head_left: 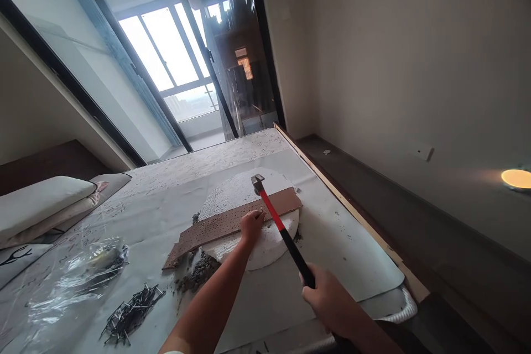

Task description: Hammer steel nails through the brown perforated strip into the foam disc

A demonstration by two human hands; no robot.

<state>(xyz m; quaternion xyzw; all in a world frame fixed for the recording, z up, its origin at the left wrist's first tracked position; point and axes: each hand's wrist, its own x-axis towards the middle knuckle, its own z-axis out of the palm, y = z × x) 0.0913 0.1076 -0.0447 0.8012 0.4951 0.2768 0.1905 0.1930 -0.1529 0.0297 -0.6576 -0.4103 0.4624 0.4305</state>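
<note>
Hammer in the right hand: the fingers grasp the black lower part of its handle, and the red upper part slants away to a metal head. From this view the head shows just past the far edge of a brown board dotted with small holes; I cannot tell how high above it the head is. The left hand is at the middle of the board, near the red part of the handle. Its fingers are bunched together toward the board, but I cannot tell whether they are clenched on something small.

The board lies slantwise across a round white slab, which shows on both sides of it. Grey crumbs are heaped beside the slab, near the board's left end. A loose pile of nails lies to the left of the person's left forearm, with a clear plastic bag just beyond it.

All this rests on a grey sheet spread over a bed. Pillows lie at the far left. Past the bed is a dark-framed glass door with a bright window behind it, and a lamp glows by the right-hand wall.
</note>
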